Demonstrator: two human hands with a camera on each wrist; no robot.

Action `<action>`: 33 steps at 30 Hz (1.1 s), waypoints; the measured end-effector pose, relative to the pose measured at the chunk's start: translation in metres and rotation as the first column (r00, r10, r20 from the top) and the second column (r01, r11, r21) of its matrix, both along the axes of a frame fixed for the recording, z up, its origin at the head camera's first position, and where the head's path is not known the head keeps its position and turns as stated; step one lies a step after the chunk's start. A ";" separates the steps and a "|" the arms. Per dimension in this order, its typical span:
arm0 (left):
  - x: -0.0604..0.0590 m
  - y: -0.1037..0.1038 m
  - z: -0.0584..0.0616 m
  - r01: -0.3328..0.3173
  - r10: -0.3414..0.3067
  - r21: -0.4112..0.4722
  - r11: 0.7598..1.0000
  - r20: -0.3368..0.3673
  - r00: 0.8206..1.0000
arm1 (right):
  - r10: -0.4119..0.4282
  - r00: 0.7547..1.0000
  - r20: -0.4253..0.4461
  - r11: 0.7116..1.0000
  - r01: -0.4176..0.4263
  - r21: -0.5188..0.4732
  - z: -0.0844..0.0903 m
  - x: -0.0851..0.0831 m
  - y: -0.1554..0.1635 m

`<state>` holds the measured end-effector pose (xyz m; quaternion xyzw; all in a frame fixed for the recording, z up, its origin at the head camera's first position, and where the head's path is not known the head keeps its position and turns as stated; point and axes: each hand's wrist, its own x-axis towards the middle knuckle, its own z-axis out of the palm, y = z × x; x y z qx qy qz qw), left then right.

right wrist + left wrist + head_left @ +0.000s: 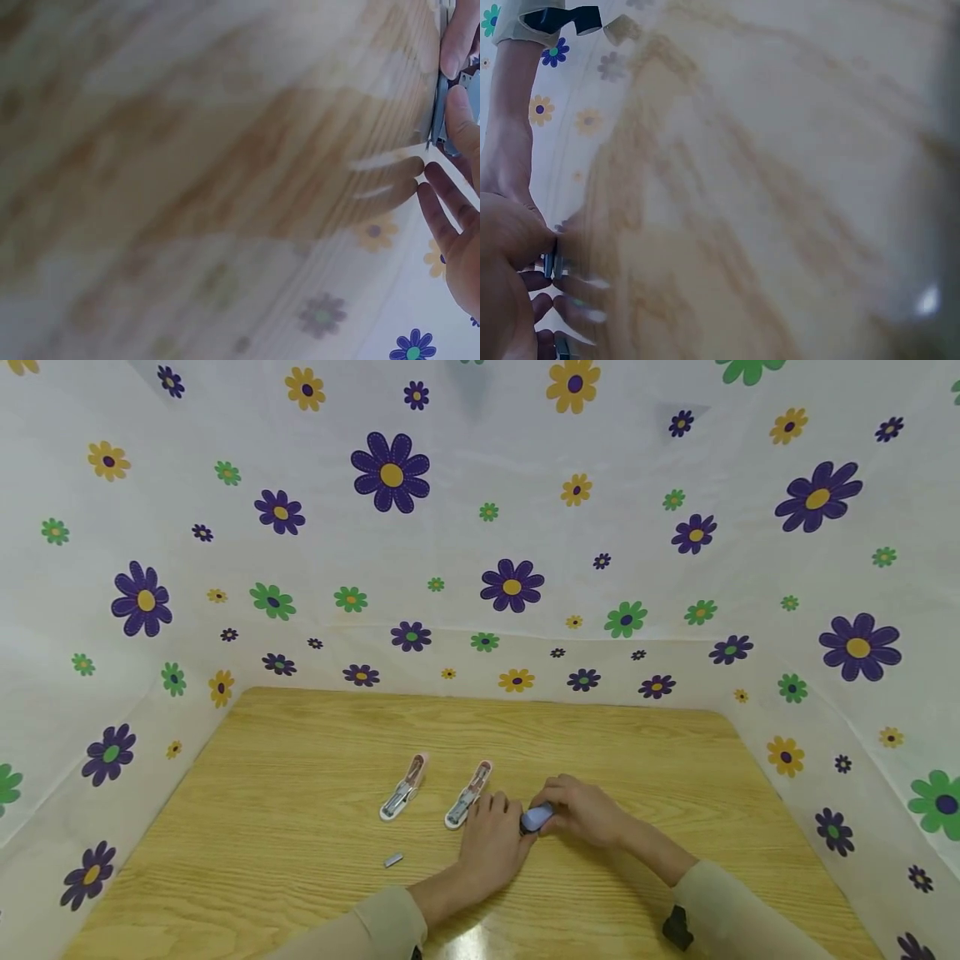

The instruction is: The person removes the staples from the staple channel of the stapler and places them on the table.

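Both hands together near the middle of the wooden table (300, 827). Right hand (581, 810) curled around a small blue stapler (537, 817), pinching it at the fingertips. Left hand (491, 843) lying palm down just beside it, fingers extended and touching the blue stapler's near end; grip on it impossible to tell from the head view. Two pink staplers lying opened out flat: one (468, 794) touching the left fingertips, the other (404, 787) a little farther left, apart from it. Small grey strip of staples (393, 860) alone on the wood, nearer the table's front edge. Floral cloth (480, 527) walling the table on three sides. Both wrist views blurred, showing mostly wood grain and fingers at the frame edges.
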<state>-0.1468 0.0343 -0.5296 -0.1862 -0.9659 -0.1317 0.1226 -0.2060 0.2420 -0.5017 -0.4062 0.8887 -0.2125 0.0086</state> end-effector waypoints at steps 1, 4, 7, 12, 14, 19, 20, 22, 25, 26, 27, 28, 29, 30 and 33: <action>0.000 0.000 0.000 -0.002 0.002 -0.002 1.000 0.002 1.000 | 0.001 1.000 0.004 1.000 -0.001 -0.003 0.000 0.000 0.000; 0.000 0.000 -0.001 -0.007 0.007 -0.006 1.000 0.004 1.000 | 0.015 1.000 0.020 0.999 -0.014 -0.029 -0.002 -0.001 0.001; 0.000 0.001 -0.001 -0.006 0.006 -0.008 1.000 0.001 1.000 | 0.024 0.998 0.059 0.997 -0.019 -0.079 -0.004 -0.002 0.003; 0.001 0.001 -0.002 -0.010 0.010 -0.002 1.000 -0.006 1.000 | 0.032 0.994 0.102 0.989 -0.017 -0.148 -0.007 -0.004 0.005; 0.001 0.001 -0.001 -0.012 0.012 0.000 1.000 -0.001 1.000 | 0.022 0.993 0.116 0.988 -0.004 -0.152 -0.008 -0.004 0.006; 0.001 0.002 0.002 -0.009 0.009 -0.007 1.000 0.018 1.000 | -0.047 0.992 0.116 0.989 0.063 -0.137 -0.004 -0.005 0.011; 0.001 0.002 0.001 -0.008 0.008 -0.007 1.000 0.023 1.000 | -0.057 0.993 0.108 0.988 0.071 -0.137 -0.003 -0.005 0.012; 0.001 0.002 0.002 -0.008 0.008 -0.008 1.000 0.025 1.000 | -0.065 0.993 0.096 0.986 0.078 -0.144 -0.001 -0.005 0.014; 0.001 0.001 0.001 -0.011 0.012 -0.007 1.000 0.032 0.999 | -0.064 0.994 0.092 0.985 0.078 -0.155 0.001 -0.005 0.017; 0.001 0.001 0.001 -0.012 0.012 -0.006 1.000 0.033 0.999 | -0.061 0.994 0.094 0.985 0.076 -0.158 0.001 -0.005 0.018; 0.001 0.002 0.001 -0.013 0.013 -0.006 1.000 0.033 0.999 | -0.059 0.994 0.094 0.984 0.073 -0.161 0.002 -0.005 0.019; 0.001 0.002 0.001 -0.014 0.014 -0.007 1.000 0.034 0.999 | -0.059 0.994 0.094 0.984 0.073 -0.163 0.002 -0.005 0.020; 0.001 0.002 0.001 -0.015 0.015 -0.009 1.000 0.036 0.999 | -0.057 0.994 0.092 0.984 0.072 -0.166 0.002 -0.005 0.020; 0.001 0.002 0.001 -0.015 0.015 -0.009 1.000 0.036 0.999 | -0.055 0.994 0.092 0.983 0.070 -0.168 0.002 -0.005 0.021; 0.001 0.002 0.000 -0.012 0.013 -0.015 1.000 0.033 0.999 | -0.058 0.992 0.111 0.983 0.076 -0.167 0.001 -0.005 0.022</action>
